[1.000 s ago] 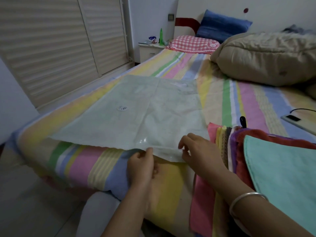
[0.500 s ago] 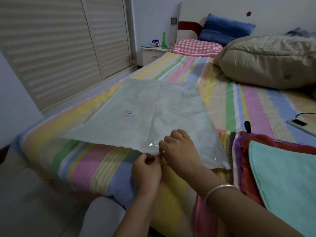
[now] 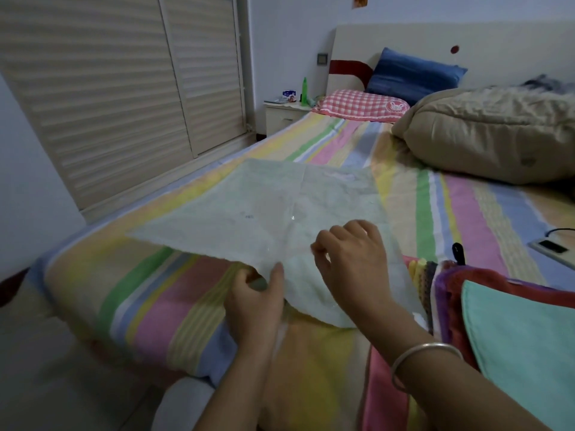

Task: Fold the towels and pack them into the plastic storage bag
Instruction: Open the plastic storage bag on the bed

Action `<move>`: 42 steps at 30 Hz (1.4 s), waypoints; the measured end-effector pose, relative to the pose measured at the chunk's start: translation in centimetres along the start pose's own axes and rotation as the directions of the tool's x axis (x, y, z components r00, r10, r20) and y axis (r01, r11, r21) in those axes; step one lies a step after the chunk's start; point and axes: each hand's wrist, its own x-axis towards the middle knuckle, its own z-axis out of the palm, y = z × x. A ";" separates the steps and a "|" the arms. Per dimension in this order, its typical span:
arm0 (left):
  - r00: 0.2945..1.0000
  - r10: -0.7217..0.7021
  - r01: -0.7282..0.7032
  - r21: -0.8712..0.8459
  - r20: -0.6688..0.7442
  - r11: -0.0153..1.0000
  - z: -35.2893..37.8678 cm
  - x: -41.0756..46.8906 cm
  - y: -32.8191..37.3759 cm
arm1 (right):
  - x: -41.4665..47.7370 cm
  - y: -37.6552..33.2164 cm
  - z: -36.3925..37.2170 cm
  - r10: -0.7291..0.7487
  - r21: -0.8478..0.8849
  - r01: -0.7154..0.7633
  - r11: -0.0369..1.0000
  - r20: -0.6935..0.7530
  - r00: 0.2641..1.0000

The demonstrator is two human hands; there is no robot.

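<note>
Your left hand (image 3: 255,303) pinches the near edge of the bag (image 3: 280,213); right hand (image 3: 351,265) curled over it, grip unclear. Towels (image 3: 513,331) at 3 o'clock, quilt (image 3: 485,141) at 1. All on striped bed (image 3: 149,306); shuttered doors (image 3: 109,88) at 10.

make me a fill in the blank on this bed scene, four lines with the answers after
1. The plastic storage bag lies flat on a bedsheet patterned with coloured ___.
2. The hand pinching the bag's near edge is the person's ___ one.
3. The towels are stacked to the ___ of the bag.
4. Behind the pink checked pillow leans a second pillow coloured ___.
Missing words: stripes; left; right; blue.
</note>
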 end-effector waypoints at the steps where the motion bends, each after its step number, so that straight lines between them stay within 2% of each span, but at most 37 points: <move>1: 0.998 -0.001 0.000 -0.015 -0.058 1.000 -0.4 0.8 0.4 | -0.3 -0.1 0.1 -0.003 0.004 0.003 1.000 0.006 1.000; 4: 0.996 -0.011 0.015 0.048 -0.085 0.999 -1.9 2.8 0.0 | -0.4 -0.2 -0.2 0.013 0.016 -0.012 1.000 -0.012 1.000; 8: 0.992 0.007 0.027 0.266 -0.125 0.964 -3.8 3.8 -3.6 | 2.0 2.0 -1.9 0.196 0.066 -0.189 0.980 -0.124 0.973; 10: 0.990 0.012 0.029 0.290 -0.139 0.957 -4.3 4.2 -4.7 | 2.9 3.2 -2.7 0.256 0.079 -0.246 0.966 -0.147 0.956; 12: 0.992 0.033 0.005 0.299 -0.122 0.954 -4.3 4.1 -4.4 | 3.1 3.2 -2.6 0.256 0.022 -0.255 0.967 -0.106 0.961; 14: 0.993 0.066 -0.031 0.326 -0.096 0.945 -3.7 3.3 -3.8 | 2.7 1.6 -1.7 0.206 -0.119 -0.206 0.971 -0.014 0.978; 16: 0.988 0.133 -0.097 0.368 -0.075 0.925 -3.0 2.5 -3.5 | 1.8 -0.9 -0.6 0.125 -0.181 -0.113 0.977 0.057 0.991; 22: 0.959 0.281 -0.246 0.414 -0.027 0.877 -2.4 2.0 -3.9 | 0.6 -8.2 2.2 -0.192 -0.072 0.207 0.976 0.172 0.966; 25: 0.909 0.416 -0.377 0.457 0.016 0.806 -2.8 2.1 -4.0 | 1.2 -9.5 3.6 -0.313 0.021 0.314 0.949 0.174 0.934; 27: 0.893 0.449 -0.358 0.599 -0.003 0.716 -3.3 2.5 -4.9 | 2.4 -9.3 3.9 -0.246 0.055 0.241 0.969 0.112 0.963; 30: 0.955 0.294 -0.170 0.740 -0.040 0.651 -4.4 3.5 -6.5 | 4.2 -7.8 3.6 0.000 0.120 0.002 0.993 -0.018 1.000; 32: 0.982 0.185 -0.091 0.736 -0.048 0.671 -4.7 4.2 -6.4 | 4.7 -6.9 3.2 0.068 0.137 -0.059 0.989 -0.061 0.996; 34: 0.986 0.157 -0.085 0.631 -0.059 0.771 -4.6 4.6 -4.6 | 4.5 -6.8 3.2 0.052 0.127 -0.043 0.991 -0.074 0.996; 36: 0.967 0.219 -0.131 0.488 -0.127 0.863 -4.7 5.2 -2.2 | 3.9 -7.2 3.2 0.021 0.135 -0.012 0.991 -0.067 0.998; 39: 0.903 0.349 -0.213 0.444 -0.252 0.871 -5.3 6.3 0.4 | 3.3 -7.5 3.5 -0.019 0.142 0.025 0.990 -0.043 0.999; 42: 0.897 0.347 -0.203 0.444 -0.273 0.873 -5.7 7.5 0.1 | 3.2 -7.5 3.7 -0.019 0.146 0.024 0.989 -0.031 0.999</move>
